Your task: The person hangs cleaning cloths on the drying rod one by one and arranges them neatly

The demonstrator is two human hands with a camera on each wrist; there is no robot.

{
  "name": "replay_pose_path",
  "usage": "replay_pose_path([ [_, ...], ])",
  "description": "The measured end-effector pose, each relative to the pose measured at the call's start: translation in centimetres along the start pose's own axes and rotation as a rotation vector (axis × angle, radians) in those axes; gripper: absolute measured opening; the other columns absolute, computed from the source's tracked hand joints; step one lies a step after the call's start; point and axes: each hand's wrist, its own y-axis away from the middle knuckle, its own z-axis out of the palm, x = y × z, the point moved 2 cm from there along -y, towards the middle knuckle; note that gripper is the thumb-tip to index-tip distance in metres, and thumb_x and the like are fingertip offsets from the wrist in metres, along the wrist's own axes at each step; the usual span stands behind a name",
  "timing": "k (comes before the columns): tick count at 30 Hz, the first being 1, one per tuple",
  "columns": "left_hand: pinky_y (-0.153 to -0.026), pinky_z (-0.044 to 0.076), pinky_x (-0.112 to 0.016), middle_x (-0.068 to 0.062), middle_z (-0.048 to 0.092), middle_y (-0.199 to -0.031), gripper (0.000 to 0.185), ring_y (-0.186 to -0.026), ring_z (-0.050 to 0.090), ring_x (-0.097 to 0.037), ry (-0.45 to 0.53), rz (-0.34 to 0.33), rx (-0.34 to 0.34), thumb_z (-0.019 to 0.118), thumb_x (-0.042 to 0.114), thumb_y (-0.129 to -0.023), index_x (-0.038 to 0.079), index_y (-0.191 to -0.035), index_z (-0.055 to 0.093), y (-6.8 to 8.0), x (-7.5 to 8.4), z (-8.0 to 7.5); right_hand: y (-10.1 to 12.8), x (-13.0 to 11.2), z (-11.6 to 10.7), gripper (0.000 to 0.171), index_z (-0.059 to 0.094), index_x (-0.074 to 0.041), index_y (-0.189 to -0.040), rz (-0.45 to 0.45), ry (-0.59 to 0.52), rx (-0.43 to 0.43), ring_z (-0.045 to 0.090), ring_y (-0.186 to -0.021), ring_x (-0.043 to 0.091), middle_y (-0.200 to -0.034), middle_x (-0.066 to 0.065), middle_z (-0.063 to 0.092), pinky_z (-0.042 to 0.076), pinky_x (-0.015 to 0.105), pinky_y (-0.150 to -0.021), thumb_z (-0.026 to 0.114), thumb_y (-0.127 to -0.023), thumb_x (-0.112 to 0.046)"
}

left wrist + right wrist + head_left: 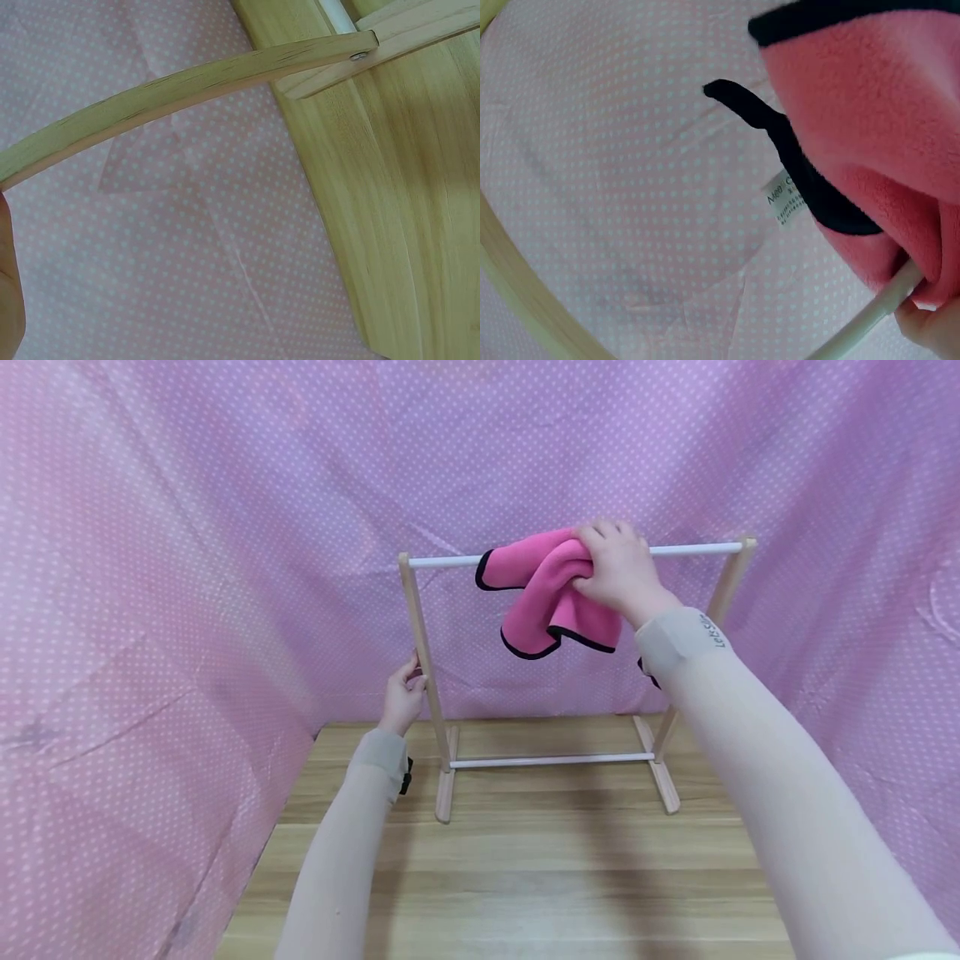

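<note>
A pink cloth (543,581) with black edging hangs bunched over the white top rail (693,550) of a wooden drying rack. My right hand (618,564) grips the cloth from above, against the rail. In the right wrist view, the cloth (870,112) shows its fuzzy pile and a white label (785,196), and part of the right hand (934,326) touches the rail. My left hand (402,697) holds the rack's left post (422,635) partway up, its thumb in front. Only a sliver of the left hand (9,292) shows in the left wrist view.
The rack's feet (444,802) and white lower bar (551,761) rest on a wood-grain tabletop (510,877). Pink polka-dot fabric (225,510) hangs behind and at both sides. The right post (726,581) stands beyond the right forearm.
</note>
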Motion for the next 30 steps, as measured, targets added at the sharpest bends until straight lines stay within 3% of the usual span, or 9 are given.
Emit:
replay_pose_path([
  [8,-0.103,0.046,-0.038,-0.021,0.044,-0.14,0.055,-0.124,0.047,-0.034,0.006,-0.002,-0.011,0.046,-0.008,-0.094,0.003,-0.145,0.028,0.1,0.5,-0.2,0.1,0.8,-0.5,0.054,0.048,-0.012,-0.132,0.008,0.021,-0.056,0.041,-0.119,0.043,-0.13,0.018,0.05,0.031,0.065,-0.098,0.065,-0.08,-0.019],
  [13,-0.108,0.041,-0.042,-0.022,0.038,-0.143,0.055,-0.13,0.04,-0.035,-0.04,0.009,-0.006,0.047,-0.004,-0.095,-0.001,-0.146,0.027,1.0,1.7,-0.3,0.3,0.9,-0.3,0.056,0.047,-0.012,-0.132,0.0,0.013,-0.059,0.038,-0.122,0.045,-0.132,0.019,0.048,0.03,0.066,-0.099,0.066,-0.081,-0.02],
  [18,-0.111,0.034,-0.046,-0.023,0.035,-0.136,0.048,-0.127,0.035,-0.035,-0.116,0.158,0.109,0.049,0.0,-0.093,-0.001,-0.14,0.037,2.8,4.3,0.3,0.5,0.9,-0.2,0.055,0.047,-0.011,-0.133,-0.001,-0.002,-0.047,0.035,-0.124,0.045,-0.132,0.019,0.048,0.028,0.065,-0.101,0.064,-0.081,-0.019],
  [20,-0.109,0.035,-0.046,-0.023,0.039,-0.132,0.045,-0.124,0.038,-0.035,-0.096,0.207,0.119,0.049,-0.001,-0.092,-0.002,-0.137,0.041,3.2,5.6,1.0,0.6,1.0,-0.2,0.054,0.047,-0.011,-0.132,0.0,-0.007,-0.04,0.034,-0.125,0.045,-0.132,0.02,0.048,0.027,0.064,-0.102,0.064,-0.081,-0.018],
  [23,-0.109,0.037,-0.045,-0.022,0.045,-0.13,0.044,-0.123,0.043,-0.034,-0.04,0.191,0.031,0.049,0.0,-0.094,-0.001,-0.137,0.041,3.1,7.3,2.5,0.8,1.1,-0.3,0.054,0.047,-0.01,-0.133,-0.002,-0.012,-0.027,0.034,-0.125,0.045,-0.132,0.02,0.048,0.028,0.064,-0.102,0.063,-0.081,-0.018],
  [26,-0.111,0.034,-0.045,-0.021,0.044,-0.134,0.045,-0.127,0.042,-0.033,-0.009,0.095,-0.117,0.046,0.009,-0.098,0.005,-0.142,0.037,2.8,8.4,4.2,0.9,1.1,-0.3,0.054,0.046,-0.009,-0.133,-0.004,-0.018,-0.022,0.034,-0.125,0.045,-0.132,0.021,0.047,0.027,0.064,-0.103,0.063,-0.082,-0.018],
  [30,-0.112,0.031,-0.051,-0.018,0.044,-0.139,0.049,-0.131,0.04,-0.031,-0.053,-0.021,-0.281,0.043,0.026,-0.101,0.017,-0.148,0.029,2.2,9.3,6.5,1.0,1.2,0.0,0.055,0.046,-0.009,-0.134,-0.009,-0.023,-0.019,0.033,-0.125,0.044,-0.132,0.021,0.047,0.027,0.064,-0.103,0.063,-0.082,-0.018],
])
